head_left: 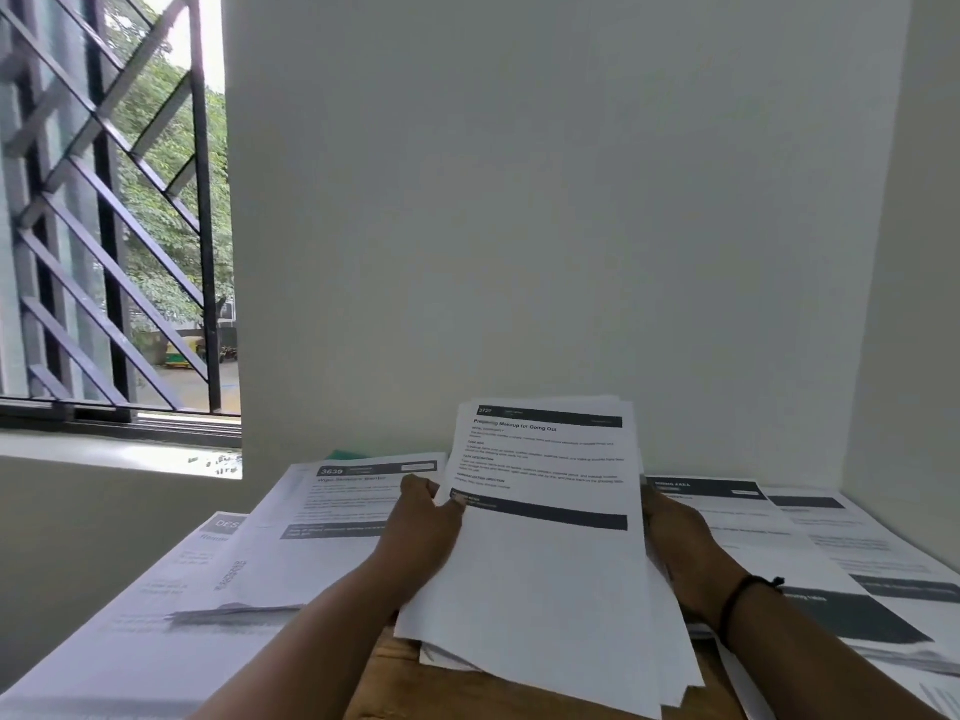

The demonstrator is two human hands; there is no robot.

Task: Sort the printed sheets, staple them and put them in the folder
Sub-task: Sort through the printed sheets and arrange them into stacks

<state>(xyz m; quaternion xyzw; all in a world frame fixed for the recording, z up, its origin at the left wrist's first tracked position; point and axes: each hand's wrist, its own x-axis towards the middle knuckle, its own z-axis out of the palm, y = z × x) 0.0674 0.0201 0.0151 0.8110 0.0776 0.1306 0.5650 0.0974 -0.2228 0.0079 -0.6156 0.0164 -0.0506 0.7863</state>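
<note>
White sheets (pixel 540 563) are resting gripped between our left hand (pixel 421 532) and right hand (pixel 680 553); piles beside them suggest we are mid-sort, stapling and filing remaining.

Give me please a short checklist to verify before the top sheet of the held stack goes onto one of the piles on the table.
1. Left hand grips the held stack, thumb on the top sheet: ok.
2. Right hand supports the stack's right edge: ok.
3. Top sheet's title readable: ok.
4. Stack edges aligned: not ok, the lower sheets fan out.
5. Left pile and right pile headers in view: ok.
6. Stapler and folder in reach: cannot tell.
</note>
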